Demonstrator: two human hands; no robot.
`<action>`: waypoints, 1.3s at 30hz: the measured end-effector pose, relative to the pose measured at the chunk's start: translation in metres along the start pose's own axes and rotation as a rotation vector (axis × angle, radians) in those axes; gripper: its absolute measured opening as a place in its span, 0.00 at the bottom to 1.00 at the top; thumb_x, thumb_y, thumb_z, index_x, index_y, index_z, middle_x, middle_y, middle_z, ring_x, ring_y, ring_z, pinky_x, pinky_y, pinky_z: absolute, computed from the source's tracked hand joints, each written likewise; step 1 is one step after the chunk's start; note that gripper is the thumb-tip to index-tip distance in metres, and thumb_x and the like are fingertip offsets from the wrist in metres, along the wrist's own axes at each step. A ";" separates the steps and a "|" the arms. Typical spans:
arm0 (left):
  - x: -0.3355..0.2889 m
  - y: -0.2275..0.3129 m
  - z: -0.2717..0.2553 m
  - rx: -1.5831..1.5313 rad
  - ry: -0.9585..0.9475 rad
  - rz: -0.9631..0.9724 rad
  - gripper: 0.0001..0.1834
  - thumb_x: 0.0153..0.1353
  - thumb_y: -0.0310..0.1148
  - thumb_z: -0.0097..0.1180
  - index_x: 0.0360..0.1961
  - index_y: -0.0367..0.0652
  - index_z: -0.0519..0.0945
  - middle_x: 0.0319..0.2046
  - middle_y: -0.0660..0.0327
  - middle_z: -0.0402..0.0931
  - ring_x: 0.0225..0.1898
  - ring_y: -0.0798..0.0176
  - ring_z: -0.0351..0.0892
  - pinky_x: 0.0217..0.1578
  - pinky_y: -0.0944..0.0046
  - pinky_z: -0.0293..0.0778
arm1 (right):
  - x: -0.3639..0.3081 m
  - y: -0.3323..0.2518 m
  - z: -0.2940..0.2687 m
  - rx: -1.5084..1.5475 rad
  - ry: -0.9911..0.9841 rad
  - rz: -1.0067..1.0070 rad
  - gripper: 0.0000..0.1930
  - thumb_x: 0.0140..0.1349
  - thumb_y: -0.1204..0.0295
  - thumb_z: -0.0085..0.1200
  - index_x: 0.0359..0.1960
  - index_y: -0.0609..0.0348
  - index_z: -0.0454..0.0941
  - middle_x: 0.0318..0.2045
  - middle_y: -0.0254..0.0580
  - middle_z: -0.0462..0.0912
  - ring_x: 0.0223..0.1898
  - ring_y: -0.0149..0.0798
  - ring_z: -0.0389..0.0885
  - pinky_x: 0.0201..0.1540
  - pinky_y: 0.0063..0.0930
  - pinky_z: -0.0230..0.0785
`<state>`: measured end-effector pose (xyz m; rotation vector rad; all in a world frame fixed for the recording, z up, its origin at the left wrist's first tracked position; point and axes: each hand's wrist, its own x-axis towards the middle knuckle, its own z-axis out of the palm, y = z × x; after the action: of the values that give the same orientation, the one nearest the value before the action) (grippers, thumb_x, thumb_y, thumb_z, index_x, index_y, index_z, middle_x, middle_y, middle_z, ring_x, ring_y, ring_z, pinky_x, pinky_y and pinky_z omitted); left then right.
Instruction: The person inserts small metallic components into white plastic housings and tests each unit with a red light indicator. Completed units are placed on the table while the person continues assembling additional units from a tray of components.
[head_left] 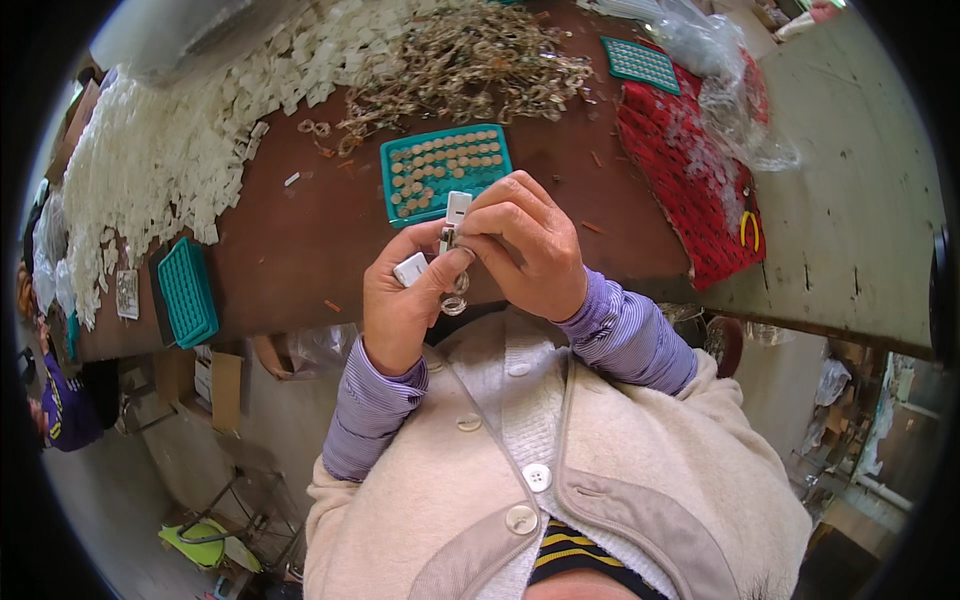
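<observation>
In front of my chest, my left hand (400,305) is closed with a small white rectangular piece (409,269) held among its fingers. My right hand (525,245) pinches at a second white piece (458,207), which stands up between the two hands. A small dark-and-silver part (447,238) sits just below that piece, at the fingertips of both hands. Clear ring-shaped coils (454,304) dangle under my left thumb. Directly beyond the hands is a teal tray (386,180) with rows of round beige discs.
A large heap of white pieces (150,170) covers the table's left side. Tangled clear coils (470,65) are piled at the back. Another teal tray (187,293) leans at the left edge. On the right lie red patterned cloth (665,160), yellow-handled pliers (750,228) and clear plastic bags (735,100).
</observation>
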<state>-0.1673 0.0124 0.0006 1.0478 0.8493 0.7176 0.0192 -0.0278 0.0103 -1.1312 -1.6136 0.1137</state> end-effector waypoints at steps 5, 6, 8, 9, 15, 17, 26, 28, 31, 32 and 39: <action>-0.004 -0.001 0.017 0.072 -0.087 0.095 0.17 0.71 0.30 0.72 0.57 0.38 0.85 0.35 0.69 0.83 0.24 0.82 0.72 0.21 0.78 0.63 | -0.019 -0.006 -0.019 0.101 0.035 0.172 0.10 0.58 0.82 0.69 0.41 0.62 0.83 0.33 0.44 0.85 0.35 0.46 0.86 0.41 0.36 0.80; -0.003 -0.002 0.020 0.061 -0.098 0.126 0.17 0.71 0.31 0.71 0.57 0.38 0.85 0.35 0.69 0.84 0.24 0.82 0.72 0.22 0.78 0.63 | -0.022 -0.008 -0.021 0.064 0.041 0.152 0.10 0.58 0.82 0.69 0.41 0.62 0.84 0.32 0.44 0.85 0.35 0.45 0.87 0.41 0.35 0.80; -0.001 -0.006 0.023 0.043 -0.093 0.174 0.16 0.73 0.31 0.69 0.57 0.37 0.85 0.37 0.68 0.86 0.25 0.82 0.73 0.23 0.78 0.64 | -0.024 -0.008 -0.022 0.020 0.066 0.065 0.10 0.60 0.82 0.68 0.43 0.63 0.86 0.32 0.43 0.86 0.35 0.43 0.88 0.41 0.33 0.81; 0.001 -0.007 0.023 0.040 -0.084 0.161 0.15 0.74 0.32 0.68 0.57 0.37 0.85 0.36 0.67 0.86 0.23 0.83 0.71 0.21 0.78 0.62 | -0.026 -0.013 -0.021 0.124 0.110 0.186 0.10 0.61 0.81 0.68 0.44 0.63 0.86 0.33 0.43 0.86 0.36 0.43 0.88 0.42 0.33 0.81; 0.007 -0.005 0.011 0.069 -0.188 0.039 0.15 0.77 0.32 0.63 0.59 0.37 0.85 0.41 0.63 0.89 0.29 0.83 0.76 0.21 0.79 0.63 | -0.017 -0.008 -0.024 0.152 0.027 0.464 0.11 0.63 0.80 0.67 0.47 0.63 0.86 0.38 0.41 0.84 0.42 0.39 0.84 0.42 0.32 0.79; 0.008 -0.003 0.009 0.120 -0.231 -0.006 0.15 0.77 0.33 0.63 0.60 0.37 0.84 0.41 0.61 0.90 0.28 0.83 0.75 0.19 0.79 0.63 | -0.017 -0.006 -0.028 0.068 0.015 0.407 0.08 0.62 0.81 0.67 0.42 0.63 0.83 0.36 0.42 0.82 0.40 0.41 0.83 0.42 0.35 0.78; 0.010 0.001 0.039 -0.007 -0.240 0.001 0.14 0.75 0.30 0.65 0.58 0.39 0.84 0.36 0.63 0.87 0.25 0.80 0.75 0.16 0.79 0.63 | -0.029 -0.016 -0.050 -0.040 0.117 0.291 0.11 0.58 0.83 0.67 0.40 0.62 0.81 0.37 0.44 0.83 0.43 0.47 0.84 0.43 0.39 0.79; 0.014 0.001 0.050 -0.023 -0.236 0.000 0.11 0.75 0.30 0.66 0.55 0.41 0.84 0.34 0.65 0.85 0.25 0.80 0.76 0.15 0.78 0.63 | -0.035 -0.015 -0.058 -0.034 0.152 0.212 0.12 0.56 0.83 0.68 0.40 0.61 0.81 0.38 0.44 0.84 0.44 0.49 0.85 0.43 0.41 0.79; 0.022 -0.008 0.078 -0.012 -0.281 -0.057 0.07 0.75 0.32 0.66 0.48 0.43 0.84 0.32 0.66 0.84 0.24 0.78 0.78 0.14 0.77 0.62 | -0.050 -0.009 -0.077 -0.191 0.178 0.071 0.12 0.52 0.83 0.70 0.37 0.60 0.81 0.36 0.44 0.84 0.40 0.49 0.86 0.41 0.41 0.80; 0.025 -0.013 0.090 -0.029 -0.317 -0.106 0.07 0.75 0.33 0.66 0.48 0.43 0.83 0.32 0.66 0.84 0.24 0.78 0.78 0.14 0.77 0.62 | -0.056 -0.007 -0.088 -0.242 0.174 0.091 0.12 0.52 0.83 0.70 0.37 0.60 0.81 0.36 0.44 0.84 0.39 0.49 0.85 0.40 0.41 0.80; 0.062 -0.029 0.142 -0.149 -0.485 -0.416 0.06 0.77 0.34 0.63 0.48 0.46 0.82 0.40 0.64 0.86 0.26 0.78 0.77 0.14 0.78 0.61 | -0.079 0.013 -0.148 -0.444 0.171 0.212 0.12 0.52 0.79 0.72 0.38 0.61 0.84 0.36 0.46 0.85 0.39 0.49 0.85 0.40 0.43 0.79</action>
<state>-0.0106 -0.0073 -0.0058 0.8247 0.5532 0.1567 0.1401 -0.1452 0.0047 -1.6066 -1.3973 -0.2098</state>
